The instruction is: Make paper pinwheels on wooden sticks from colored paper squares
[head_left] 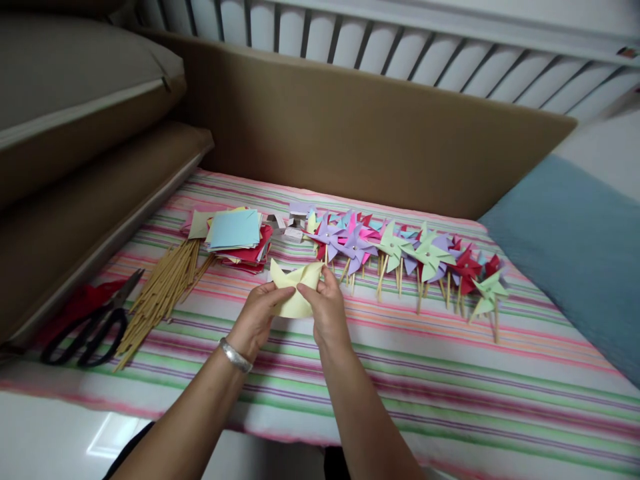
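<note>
1. We have a sheet of pale yellow paper pinched in both hands, in the middle foreground over the striped cloth.
2. Our left hand grips the paper's left side, thumb pressed on its face; a silver bangle circles that wrist.
3. Our right hand grips the other side, its thumb close to the left one; the paper's upper edge shows a pointed corner and a curled flap.
4. Beyond our left hand we see a stack of coloured paper, a light blue sheet on top and red ones below.
5. Just beside the stack are small pale boxes; any print on them is too small for us to read.
6. To our left lie a bundle of thin wooden sticks and dark-handled scissors, near something red.
7. To our right, pinwheels in purple, green, red and pink, on sticks, lie in a long crowded row.
8. A brown panel stands behind them.
</note>
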A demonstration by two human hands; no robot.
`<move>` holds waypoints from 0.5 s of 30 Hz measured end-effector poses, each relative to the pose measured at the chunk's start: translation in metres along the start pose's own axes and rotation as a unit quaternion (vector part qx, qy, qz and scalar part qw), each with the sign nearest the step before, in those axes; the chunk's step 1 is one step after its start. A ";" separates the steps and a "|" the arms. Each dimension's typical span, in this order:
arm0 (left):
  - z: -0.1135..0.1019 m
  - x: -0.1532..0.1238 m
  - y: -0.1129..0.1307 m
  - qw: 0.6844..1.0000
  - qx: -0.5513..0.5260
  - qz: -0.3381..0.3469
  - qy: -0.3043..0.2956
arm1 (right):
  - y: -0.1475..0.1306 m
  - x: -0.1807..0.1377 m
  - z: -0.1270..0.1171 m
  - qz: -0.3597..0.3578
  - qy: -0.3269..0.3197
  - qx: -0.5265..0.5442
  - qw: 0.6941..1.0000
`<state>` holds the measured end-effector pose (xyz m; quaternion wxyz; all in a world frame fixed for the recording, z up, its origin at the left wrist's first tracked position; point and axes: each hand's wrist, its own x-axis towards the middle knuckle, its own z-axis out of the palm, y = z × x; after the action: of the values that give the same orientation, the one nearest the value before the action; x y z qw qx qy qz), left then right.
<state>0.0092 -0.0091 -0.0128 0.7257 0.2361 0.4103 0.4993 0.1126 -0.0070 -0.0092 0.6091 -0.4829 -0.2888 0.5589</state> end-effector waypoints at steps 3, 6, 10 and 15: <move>0.000 0.000 0.000 1.000 -0.005 0.005 0.011 | 0.002 0.000 0.001 0.001 0.001 0.001 1.000; -0.003 0.001 0.004 0.999 0.001 0.011 0.033 | 0.000 0.000 -0.002 0.006 -0.029 -0.020 0.999; -0.012 0.004 0.016 0.996 0.010 0.028 0.078 | -0.007 0.000 -0.011 -0.064 -0.047 -0.141 0.987; -0.023 0.005 0.030 0.993 0.003 0.045 0.106 | -0.013 -0.004 -0.022 -0.265 -0.109 -0.326 0.901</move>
<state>-0.0248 0.0060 -0.0048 0.6543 0.2019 0.4751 0.5526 0.1363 -0.0154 -0.0047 0.5077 -0.4964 -0.6366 0.3010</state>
